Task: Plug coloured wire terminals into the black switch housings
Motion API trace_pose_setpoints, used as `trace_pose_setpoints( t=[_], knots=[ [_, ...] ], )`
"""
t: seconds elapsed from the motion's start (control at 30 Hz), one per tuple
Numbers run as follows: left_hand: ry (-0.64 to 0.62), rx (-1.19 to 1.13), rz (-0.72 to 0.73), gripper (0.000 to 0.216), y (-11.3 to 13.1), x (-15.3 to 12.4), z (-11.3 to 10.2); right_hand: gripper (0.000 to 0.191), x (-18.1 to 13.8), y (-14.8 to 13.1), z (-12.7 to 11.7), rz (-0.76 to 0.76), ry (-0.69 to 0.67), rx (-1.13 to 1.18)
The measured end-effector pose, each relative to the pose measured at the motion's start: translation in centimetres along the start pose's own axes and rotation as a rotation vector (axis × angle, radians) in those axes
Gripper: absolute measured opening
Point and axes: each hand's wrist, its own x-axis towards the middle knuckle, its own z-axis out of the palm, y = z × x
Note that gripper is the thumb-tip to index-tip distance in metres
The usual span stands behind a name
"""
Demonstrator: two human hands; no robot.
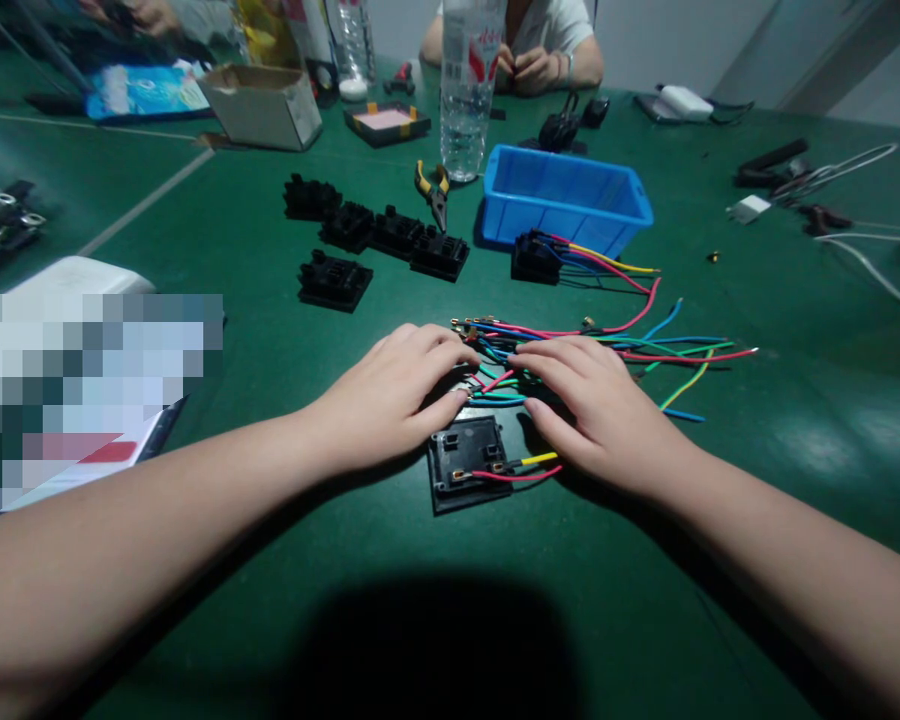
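My left hand (394, 390) and my right hand (596, 405) rest side by side on the green table, fingers lying on a loose bundle of coloured wires (645, 345). The fingertips of both curl over the wire ends, and what they pinch is hidden. Just below the hands lies a black switch plate (469, 485), back side up, with a red and a yellow wire attached to it. Neither hand touches the plate clearly.
Several black socket blocks (379, 235) lie beyond the hands, one (536, 258) with wires fitted. Behind are yellow-handled pliers (435, 190), a blue bin (566, 205), a water bottle (466, 90) and a cardboard box (262, 105). A person's hands (529, 70) work at the far edge. White papers (60, 300) lie left.
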Motion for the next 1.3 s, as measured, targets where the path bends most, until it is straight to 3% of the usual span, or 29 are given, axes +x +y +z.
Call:
trace_pose_setpoints(
  t=[0.17,0.33,0.7,0.93,1.3],
  knots=[
    [0.012,0.008,0.028,0.051,-0.16,-0.15,0.16,0.031,0.04,-0.13,-0.2,-0.014,-0.025,0.006],
    [0.001,0.04,0.067,0.037,-0.42,-0.17,0.28,0.031,0.12,-0.23,-0.4,-0.024,-0.044,0.011],
    [0.005,-0.013,0.056,0.03,0.03,-0.11,-0.21,0.035,0.01,-0.28,-0.28,-0.011,-0.053,-0.004],
    [0.119,-0.034,-0.038,0.027,-0.2,-0.14,0.28,0.029,0.02,-0.29,-0.32,-0.013,-0.023,0.04],
    [0.174,-0.079,-0.167,0.032,0.19,0.06,-0.17,0.024,0.04,-0.17,-0.22,0.006,-0.007,0.046]
  ],
)
